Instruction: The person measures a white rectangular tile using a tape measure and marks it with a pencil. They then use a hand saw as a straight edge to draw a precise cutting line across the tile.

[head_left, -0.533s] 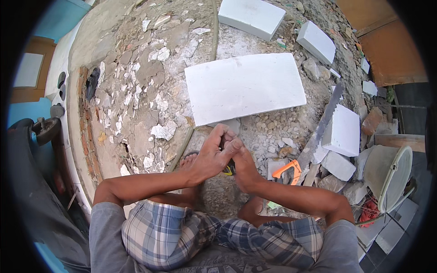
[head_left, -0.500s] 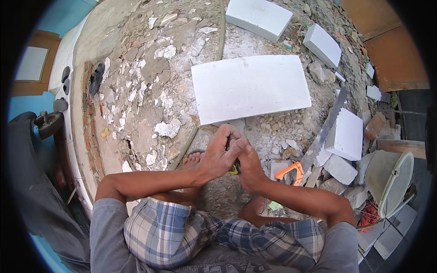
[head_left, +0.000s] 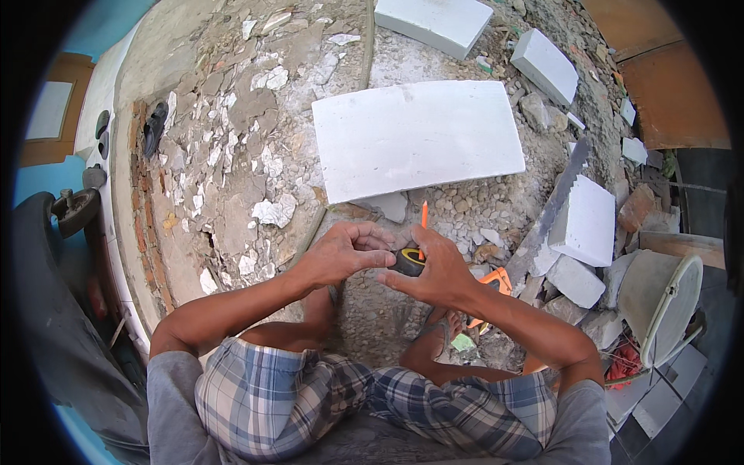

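My right hand (head_left: 440,271) is closed around a black-and-yellow tape measure (head_left: 406,263) and an orange pencil (head_left: 424,215), which stands point up. My left hand (head_left: 341,254) is beside it, fingers curled with the tips almost at the tape measure; whatever they grip is too small to make out. Just beyond both hands a large white block (head_left: 418,136) lies flat on the rubble. A handsaw with an orange handle (head_left: 496,283) lies to the right, its toothed blade (head_left: 566,178) alongside a smaller white block (head_left: 583,221).
Two more white blocks (head_left: 430,23) (head_left: 542,68) lie farther back. A hose (head_left: 366,54) crosses the broken ground. At the right are a tilted pale bucket (head_left: 659,302), stone chunks and brown boards (head_left: 651,93). Dark sandals (head_left: 155,124) and a black wheeled object (head_left: 74,213) are at the left.
My clasped hands have come apart a little, the left one moving leftward. The orange pencil and more of the tape measure now show in my right hand.
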Available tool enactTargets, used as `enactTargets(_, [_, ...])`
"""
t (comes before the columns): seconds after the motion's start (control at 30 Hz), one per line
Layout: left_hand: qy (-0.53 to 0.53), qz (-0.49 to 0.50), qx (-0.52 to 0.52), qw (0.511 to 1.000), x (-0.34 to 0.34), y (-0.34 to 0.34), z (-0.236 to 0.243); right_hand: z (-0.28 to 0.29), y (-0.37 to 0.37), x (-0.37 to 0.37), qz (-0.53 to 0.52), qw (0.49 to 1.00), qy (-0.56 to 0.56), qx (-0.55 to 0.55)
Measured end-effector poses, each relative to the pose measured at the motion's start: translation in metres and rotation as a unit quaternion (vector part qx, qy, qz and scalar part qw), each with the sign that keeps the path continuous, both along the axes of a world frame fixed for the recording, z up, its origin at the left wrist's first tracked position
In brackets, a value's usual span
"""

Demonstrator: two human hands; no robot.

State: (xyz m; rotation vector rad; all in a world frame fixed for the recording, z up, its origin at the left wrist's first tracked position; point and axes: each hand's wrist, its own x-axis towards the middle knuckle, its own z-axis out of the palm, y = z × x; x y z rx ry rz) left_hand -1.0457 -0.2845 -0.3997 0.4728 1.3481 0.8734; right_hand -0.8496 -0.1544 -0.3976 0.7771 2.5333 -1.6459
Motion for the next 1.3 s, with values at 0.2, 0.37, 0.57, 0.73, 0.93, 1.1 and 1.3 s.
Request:
enactTargets(0.2, [0.004, -0.004, 0.029, 1.000, -0.004, -0.003, -0.011, 0.005, 0.009, -0.004, 0.034, 0.999, 0.005, -0.006])
enactTargets(0.37, [0.036, 0.079, 0.019, 0.996, -0.035, -0.011, 0.009, 0.005, 0.052, 0.013, 0.018, 0.982, -0.035, 0.186])
enactTargets(0.57, [0.104, 0.201, 0.056, 0.972, -0.089, -0.028, -0.012, 0.024, 0.148, 0.051, -0.066, 0.947, -0.132, 0.284])
enactTargets(0.73, [0.139, 0.191, 0.049, 0.971, -0.096, -0.022, -0.026, 0.000, 0.194, 0.074, -0.076, 0.922, -0.078, 0.370])
enactTargets(0.93, [0.170, 0.262, -0.005, 0.950, -0.093, -0.017, -0.028, 0.003, 0.198, 0.049, -0.040, 0.929, -0.146, 0.339])
enactTargets(1.1, [0.156, 0.278, -0.020, 0.948, -0.089, -0.007, -0.029, -0.011, 0.209, 0.043, -0.061, 0.916, -0.104, 0.382])
enactTargets(1.3, [0.173, 0.287, -0.015, 0.942, -0.090, -0.005, -0.037, -0.020, 0.208, 0.042, -0.069, 0.915, -0.103, 0.384])
